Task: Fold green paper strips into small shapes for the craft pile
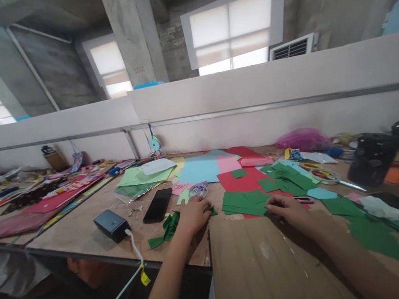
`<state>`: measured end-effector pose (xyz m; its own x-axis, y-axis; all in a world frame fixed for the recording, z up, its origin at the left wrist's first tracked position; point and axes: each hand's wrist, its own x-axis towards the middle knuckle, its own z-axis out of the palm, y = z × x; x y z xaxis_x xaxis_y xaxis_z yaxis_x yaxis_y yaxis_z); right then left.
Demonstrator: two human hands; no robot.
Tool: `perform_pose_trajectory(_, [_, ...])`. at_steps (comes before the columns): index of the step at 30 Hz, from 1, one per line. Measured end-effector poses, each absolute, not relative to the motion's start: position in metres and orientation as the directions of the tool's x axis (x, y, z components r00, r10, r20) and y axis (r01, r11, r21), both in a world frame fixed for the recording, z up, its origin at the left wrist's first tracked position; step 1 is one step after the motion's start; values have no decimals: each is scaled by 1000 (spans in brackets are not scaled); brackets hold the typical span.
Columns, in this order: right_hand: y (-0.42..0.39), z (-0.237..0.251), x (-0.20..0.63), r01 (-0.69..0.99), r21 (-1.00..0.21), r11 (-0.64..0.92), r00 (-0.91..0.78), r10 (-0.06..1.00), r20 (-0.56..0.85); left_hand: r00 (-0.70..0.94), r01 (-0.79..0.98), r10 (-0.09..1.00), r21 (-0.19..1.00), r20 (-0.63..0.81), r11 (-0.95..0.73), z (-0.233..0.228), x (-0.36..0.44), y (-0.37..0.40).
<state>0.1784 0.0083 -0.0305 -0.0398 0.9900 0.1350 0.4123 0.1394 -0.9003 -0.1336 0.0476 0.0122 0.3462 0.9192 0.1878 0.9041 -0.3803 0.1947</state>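
My left hand [195, 215] reaches over the table edge with its fingers curled downward; a bit of green paper [213, 211] shows beside its fingertips, and what they hold, if anything, is hidden. Left of it lies a pile of folded green paper pieces [170, 228], and a clear tape roll [198, 190] sits just beyond. My right hand [287, 210] pinches at the near right corner of a stack of flat green paper sheets [243, 201]. Below both hands a brown cardboard sheet [265, 264] lies at the front, partly under my right forearm.
A black phone [157, 205] and a dark box-shaped device [112, 225] with a white cable [136, 249] are on the left. Red paper [230, 183] and more green pieces [288, 176] spread behind. A black cup-like container [373, 158] stands right. A white partition [250, 87] runs behind.
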Motion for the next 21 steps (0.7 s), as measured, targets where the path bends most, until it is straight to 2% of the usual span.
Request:
perform_pose_trajectory(5, [10, -26, 180, 242, -960, 139, 111, 979, 169, 317, 920, 919, 161, 235, -358, 22, -133, 40])
perform_pose_trajectory(7, [15, -24, 188, 263, -952, 157, 183, 961, 209, 362, 897, 899, 169, 248, -408, 29, -123, 26])
perform_pose_trajectory(9, [21, -20, 200, 395, -901, 180, 188, 944, 271, 450, 842, 858, 202, 247, -500, 31, -106, 7])
perform_pose_trajectory(11, [26, -17, 212, 587, -794, 158, 143, 945, 294, 567, 757, 792, 237, 227, -610, 28, -86, -15])
perform_pose_trajectory(14, [28, -14, 224, 772, -622, 129, 11, 976, 216, 698, 657, 708, 295, 110, -694, 16, -62, -42])
perform_pose_trajectory(18, [28, -17, 225, 849, -470, 243, -186, 968, 165, 742, 630, 670, 368, -24, -684, 5, -53, -56])
perform_pose_trajectory(21, [30, -22, 227, 854, -421, 304, -271, 953, 138, 753, 626, 655, 377, -65, -683, 8, -55, -52])
